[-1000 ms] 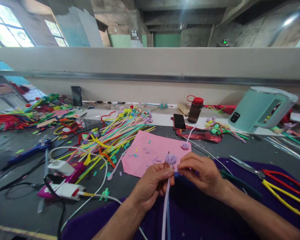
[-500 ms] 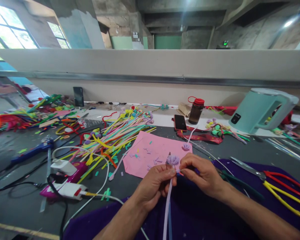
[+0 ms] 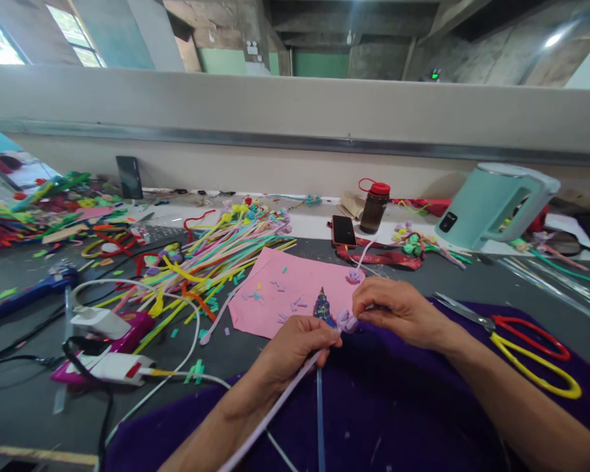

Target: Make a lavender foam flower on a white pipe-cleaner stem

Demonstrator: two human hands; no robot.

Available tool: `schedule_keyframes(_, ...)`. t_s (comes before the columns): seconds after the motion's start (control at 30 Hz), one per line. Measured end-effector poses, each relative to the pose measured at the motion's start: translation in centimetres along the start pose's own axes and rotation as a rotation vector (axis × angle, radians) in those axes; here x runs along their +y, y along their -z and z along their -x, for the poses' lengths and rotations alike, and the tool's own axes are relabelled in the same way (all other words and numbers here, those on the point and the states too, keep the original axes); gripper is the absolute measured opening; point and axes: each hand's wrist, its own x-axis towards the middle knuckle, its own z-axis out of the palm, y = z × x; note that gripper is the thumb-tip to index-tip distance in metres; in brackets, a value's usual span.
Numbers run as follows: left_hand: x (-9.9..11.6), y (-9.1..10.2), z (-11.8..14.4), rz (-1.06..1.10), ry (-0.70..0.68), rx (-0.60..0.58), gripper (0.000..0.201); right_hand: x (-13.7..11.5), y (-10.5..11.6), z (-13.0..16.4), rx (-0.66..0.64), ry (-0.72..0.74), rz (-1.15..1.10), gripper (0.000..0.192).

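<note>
My left hand [image 3: 302, 341] is closed in a pinch around a lilac pipe-cleaner stem [image 3: 275, 410] just below its flower head. The small lilac flower [image 3: 345, 320] stands out from those fingertips, tilted to the right. My right hand [image 3: 403, 311] has thumb and forefinger pinched together at the flower's right edge. Just behind my left fingers, the dark, blotched nozzle of a blue glue gun [image 3: 321, 306] points away from me; its body is mostly hidden. A translucent glue stick [image 3: 319, 413] runs down below the hands.
A pink sheet [image 3: 255, 288] with lilac snippets and another lilac flower [image 3: 354, 276] lies ahead. Scissors [image 3: 491, 322] rest at right on purple cloth [image 3: 388, 406]. Pipe cleaners [image 3: 226, 252], cables and a power strip [image 3: 137, 328] are left; a bottle [image 3: 375, 210] and kettle [image 3: 491, 206] stand behind.
The flower has tipped to the right and its stem now slants down to the left. The glue gun nozzle shows more clearly. The view has shifted slightly.
</note>
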Motion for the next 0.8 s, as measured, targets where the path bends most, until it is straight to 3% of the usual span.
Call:
schedule_keyframes(0.37, 0.12, -0.24, 0.03, -0.184, 0.035, -0.03, 0.015, 0.24, -0.23, -0.26, -0.069, 0.019, 0.046, 0.011)
schedule_keyframes(0.8, 0.66, -0.54, 0.18, -0.248, 0.078, -0.062, 0.013, 0.02, -0.65, -0.22, -0.128, 0.074, 0.071, 0.013)
